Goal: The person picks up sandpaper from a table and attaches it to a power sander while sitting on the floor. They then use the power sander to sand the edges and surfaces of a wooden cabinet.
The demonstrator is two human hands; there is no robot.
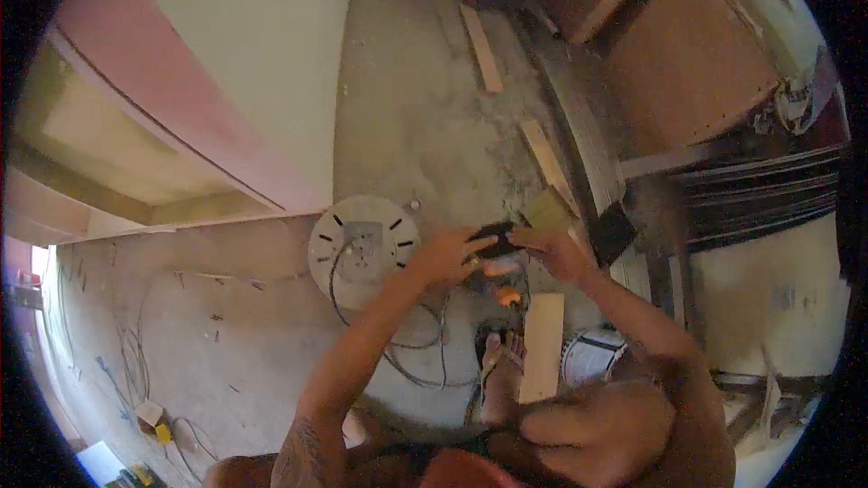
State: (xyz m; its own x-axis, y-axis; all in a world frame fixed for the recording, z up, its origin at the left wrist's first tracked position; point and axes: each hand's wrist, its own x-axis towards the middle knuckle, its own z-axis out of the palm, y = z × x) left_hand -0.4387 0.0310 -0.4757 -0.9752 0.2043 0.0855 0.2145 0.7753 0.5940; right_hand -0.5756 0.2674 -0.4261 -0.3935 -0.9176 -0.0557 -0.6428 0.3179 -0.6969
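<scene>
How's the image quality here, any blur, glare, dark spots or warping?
All in the head view: fisheye warping with black corners; dim, grainy light; the left hand and right hand look soft, and the dark piece between them shows little detail; a bright strip washes out at the far left.

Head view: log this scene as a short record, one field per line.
Left hand: at black object, kind unclear
Right hand: at same object, opposite side
Below hands in picture: orange item, blurred
Left on floor: pale round disc, dark slots
Cable: dark, loosely looped
Beside foot: wooden board
Right of board: white container
</scene>
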